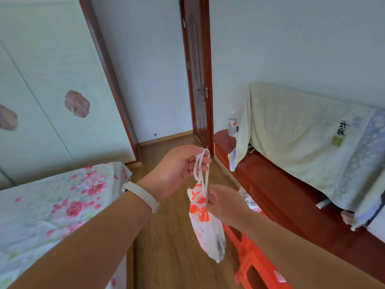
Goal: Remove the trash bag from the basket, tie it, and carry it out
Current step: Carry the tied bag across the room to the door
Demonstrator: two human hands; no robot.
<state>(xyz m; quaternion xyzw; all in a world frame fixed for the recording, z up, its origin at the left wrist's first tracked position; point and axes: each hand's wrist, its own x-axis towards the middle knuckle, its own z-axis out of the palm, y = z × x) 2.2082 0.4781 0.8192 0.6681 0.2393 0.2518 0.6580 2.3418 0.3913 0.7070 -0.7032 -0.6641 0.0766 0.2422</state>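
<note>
A small white trash bag (208,228) with orange print hangs in the air in front of me, above the wooden floor. My left hand (177,170) is raised and pinches the tops of the bag's white handle loops (201,163). Lower down, my right hand (223,202) grips the bag's gathered neck where the handles meet it. An orange plastic basket (254,259) stands on the floor under my right forearm, partly hidden by that arm.
A bed with a rose-print sheet (52,205) is at the left and a pale wardrobe (52,90) behind it. A red-brown wooden bench (281,195) with a draped cloth (302,132) runs along the right. A dark wooden door (198,80) lies ahead past a wooden floor strip (166,236).
</note>
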